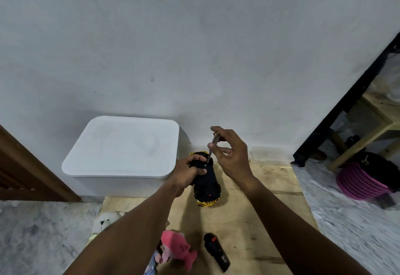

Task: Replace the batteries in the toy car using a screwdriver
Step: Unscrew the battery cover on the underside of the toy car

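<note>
Hands close together but not touching, both working at one spot on my feed. The left hand (190, 167) grips the far end of the toy car (206, 184), fingers curled over its black underside. I see the toy car belly up, gold body underneath, lying lengthwise on the wooden board (249, 209), with one gold bumper toward the camera and the other end near the wall (194, 47).

The right hand (231, 153) sits above and just right of the car. Its thumb and index finger pinch the screwdriver (213, 144) on the handle, and the other fingers are loosely spread. The screwdriver is tilted, its shaft slanting down and left, with the tip at the car's underside right beside the left thumb. I cannot tell if the tip is seated in a screw; it is too small.

A white lidded box (121, 147) stands against the wall just left of the car. A black remote (216, 251) with red buttons lies on the board near the bottom, well apart from the car. A pink plush toy (175, 246) is just left of the remote, and a white plush toy (106, 220) sits at the board's left edge. A pink basket (361, 181) is on the floor far right, near a wooden shelf (372, 121). A brown door (21, 166) is at far left.
</note>
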### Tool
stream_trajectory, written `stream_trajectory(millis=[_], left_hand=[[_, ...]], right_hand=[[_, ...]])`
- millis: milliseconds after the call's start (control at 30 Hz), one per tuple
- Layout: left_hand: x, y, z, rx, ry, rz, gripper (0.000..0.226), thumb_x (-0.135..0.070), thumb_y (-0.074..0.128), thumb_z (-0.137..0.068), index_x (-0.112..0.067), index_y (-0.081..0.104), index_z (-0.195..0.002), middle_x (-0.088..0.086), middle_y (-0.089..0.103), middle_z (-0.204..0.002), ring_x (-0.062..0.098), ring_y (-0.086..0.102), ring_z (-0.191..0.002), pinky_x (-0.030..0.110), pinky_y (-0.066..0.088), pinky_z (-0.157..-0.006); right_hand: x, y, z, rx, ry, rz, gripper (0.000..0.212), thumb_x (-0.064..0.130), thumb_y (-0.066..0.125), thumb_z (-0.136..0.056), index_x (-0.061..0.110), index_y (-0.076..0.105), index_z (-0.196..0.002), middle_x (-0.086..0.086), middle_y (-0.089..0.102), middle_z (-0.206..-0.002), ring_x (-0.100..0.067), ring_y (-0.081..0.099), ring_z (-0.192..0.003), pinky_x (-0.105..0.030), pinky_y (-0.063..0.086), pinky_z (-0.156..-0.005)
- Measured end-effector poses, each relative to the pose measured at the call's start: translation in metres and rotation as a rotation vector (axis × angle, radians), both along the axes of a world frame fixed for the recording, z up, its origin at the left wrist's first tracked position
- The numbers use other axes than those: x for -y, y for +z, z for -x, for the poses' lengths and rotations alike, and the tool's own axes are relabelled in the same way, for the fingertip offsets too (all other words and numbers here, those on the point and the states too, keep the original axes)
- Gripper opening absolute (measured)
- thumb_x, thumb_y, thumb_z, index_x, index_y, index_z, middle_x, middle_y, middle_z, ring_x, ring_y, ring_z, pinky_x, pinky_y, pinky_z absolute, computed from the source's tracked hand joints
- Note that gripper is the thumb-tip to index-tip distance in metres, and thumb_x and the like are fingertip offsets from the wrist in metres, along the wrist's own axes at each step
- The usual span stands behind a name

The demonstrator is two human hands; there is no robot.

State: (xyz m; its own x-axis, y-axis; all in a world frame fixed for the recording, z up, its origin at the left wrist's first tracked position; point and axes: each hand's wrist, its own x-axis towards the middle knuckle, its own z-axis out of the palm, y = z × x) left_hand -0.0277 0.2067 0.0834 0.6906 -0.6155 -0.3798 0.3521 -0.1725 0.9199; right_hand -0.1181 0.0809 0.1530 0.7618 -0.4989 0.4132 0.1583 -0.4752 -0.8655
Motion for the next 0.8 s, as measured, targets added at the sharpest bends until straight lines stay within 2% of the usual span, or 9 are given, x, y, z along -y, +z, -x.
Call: stream_trajectory(millis=[100,233,333,433,500,567,633,700,800], left_hand=[[0.001,0.0,-0.001,-0.014,0.002,-0.004,0.036,0.007,0.071,-0.077,-0.024,0.072,-0.095,0.012,0.071,-0.113,0.029,0.07,-0.095,0.042,0.06,-0.074],[0.002,0.0,-0.001,-0.031,0.012,-0.01,0.036,0.006,0.069,-0.078,-0.025,0.072,-0.096,0.012,0.071,-0.113,0.026,0.069,-0.089,0.035,0.057,-0.067],[0.003,0.005,-0.002,-0.05,0.01,-0.018,0.03,0.0,0.064,-0.083,-0.024,0.071,-0.099,0.008,0.071,-0.107,0.022,0.066,-0.088,0.032,0.054,-0.067],[0.003,0.012,-0.003,-0.064,-0.003,-0.041,0.022,-0.012,0.052,-0.094,-0.023,0.069,-0.103,0.003,0.068,-0.102,0.018,0.062,-0.086,0.028,0.047,-0.064],[0.002,0.01,-0.003,-0.074,0.003,-0.038,0.03,-0.017,0.042,-0.1,-0.024,0.071,-0.102,0.003,0.067,-0.107,0.02,0.061,-0.092,0.031,0.049,-0.068],[0.003,0.007,-0.002,-0.064,0.013,-0.04,0.036,-0.018,0.036,-0.102,-0.026,0.071,-0.1,0.003,0.067,-0.108,0.021,0.061,-0.093,0.033,0.049,-0.071],[0.004,0.002,-0.001,-0.042,0.02,-0.045,0.035,-0.016,0.036,-0.102,-0.026,0.069,-0.1,0.002,0.066,-0.103,0.02,0.06,-0.089,0.034,0.048,-0.07],[0.006,-0.002,0.001,-0.015,0.022,-0.047,0.034,-0.015,0.037,-0.101,-0.026,0.07,-0.1,0.001,0.067,-0.101,0.018,0.061,-0.086,0.032,0.048,-0.067],[0.008,-0.008,0.003,0.012,0.021,-0.073,0.035,-0.016,0.038,-0.101,-0.028,0.072,-0.099,0.002,0.068,-0.106,0.019,0.062,-0.088,0.032,0.051,-0.065]], right_hand=[[0.003,-0.003,-0.005,0.001,-0.007,-0.028,0.049,-0.003,0.063,-0.09,0.027,0.062,-0.129,-0.001,0.058,-0.098,-0.016,0.063,-0.091,-0.044,0.062,-0.068],[0.007,-0.004,-0.007,0.016,-0.001,-0.165,0.059,-0.012,0.05,-0.094,0.024,0.052,-0.141,-0.007,0.062,-0.106,-0.023,0.065,-0.093,-0.044,0.062,-0.076],[0.019,-0.007,-0.002,0.076,-0.162,-0.329,0.057,-0.006,0.055,-0.095,0.023,0.047,-0.144,-0.011,0.064,-0.107,-0.021,0.067,-0.091,-0.036,0.062,-0.071],[0.037,-0.027,0.009,0.087,-0.384,-0.509,0.049,0.004,0.063,-0.093,0.023,0.052,-0.137,-0.013,0.066,-0.106,-0.02,0.067,-0.084,-0.038,0.061,-0.065],[0.046,-0.054,0.023,-0.03,-0.487,-0.512,0.045,0.002,0.064,-0.092,0.019,0.056,-0.133,-0.013,0.067,-0.102,-0.02,0.067,-0.073,-0.036,0.06,-0.057],[0.05,-0.087,0.04,-0.275,-0.494,-0.397,0.044,0.0,0.064,-0.09,0.016,0.059,-0.131,-0.011,0.069,-0.098,-0.022,0.067,-0.065,-0.036,0.06,-0.053],[0.046,-0.117,0.057,-0.543,-0.396,-0.195,0.046,-0.002,0.065,-0.086,0.01,0.06,-0.13,-0.012,0.072,-0.097,-0.025,0.068,-0.07,-0.04,0.061,-0.064],[0.04,-0.144,0.071,-0.718,-0.278,-0.032,0.048,-0.005,0.067,-0.081,0.001,0.06,-0.128,-0.015,0.071,-0.096,-0.023,0.065,-0.078,-0.028,0.053,-0.074],[0.035,-0.174,0.081,-0.872,-0.184,0.092,0.049,-0.005,0.068,-0.076,-0.003,0.062,-0.125,-0.023,0.071,-0.101,-0.027,0.067,-0.089,-0.018,0.041,-0.074]])
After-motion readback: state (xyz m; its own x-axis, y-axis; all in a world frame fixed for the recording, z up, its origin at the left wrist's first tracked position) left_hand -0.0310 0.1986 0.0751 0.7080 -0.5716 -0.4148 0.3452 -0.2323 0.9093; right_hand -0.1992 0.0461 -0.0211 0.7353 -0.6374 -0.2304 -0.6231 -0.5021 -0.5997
